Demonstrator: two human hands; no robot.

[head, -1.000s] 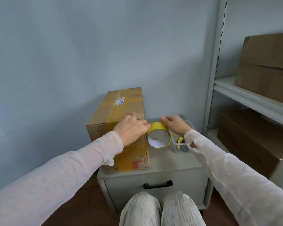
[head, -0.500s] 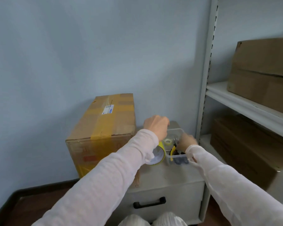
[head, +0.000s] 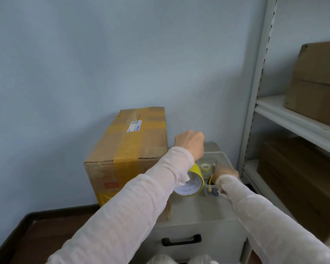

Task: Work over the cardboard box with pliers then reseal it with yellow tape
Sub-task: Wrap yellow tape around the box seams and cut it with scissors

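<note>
A big cardboard box [head: 141, 147] sits on the left part of a grey cabinet [head: 198, 212], back by the blue wall. Yellow strips [head: 122, 159] run over its top and down its front. A small white label [head: 134, 126] is stuck on top.

At 3 o'clock from the box is the yellow tape roll [head: 197, 175]. It stands on its edge on the cabinet, and the left sleeve hides part of it. Just at 3 o'clock from the roll is a clear bin [head: 224, 156]. A little clear tape roll [head: 206, 166] lies inside it.

The left hand [head: 191, 142] is up over the back corner of the bin, at 12 o'clock from the yellow roll. Only the back of the hand shows. Its fingers bend down out of sight, so I cannot tell if they hold anything.

The right hand [head: 226, 172] reaches down into the bin. The yellow handle of the pliers [head: 210, 180] pokes out right beside it, at 9 o'clock from the hand. I cannot tell if the fingers are closed on it.

The cabinet drawer has a black handle [head: 181, 240]. At 3 o'clock stands a white shelf [head: 293, 121] with brown boxes [head: 318, 82] on it.
</note>
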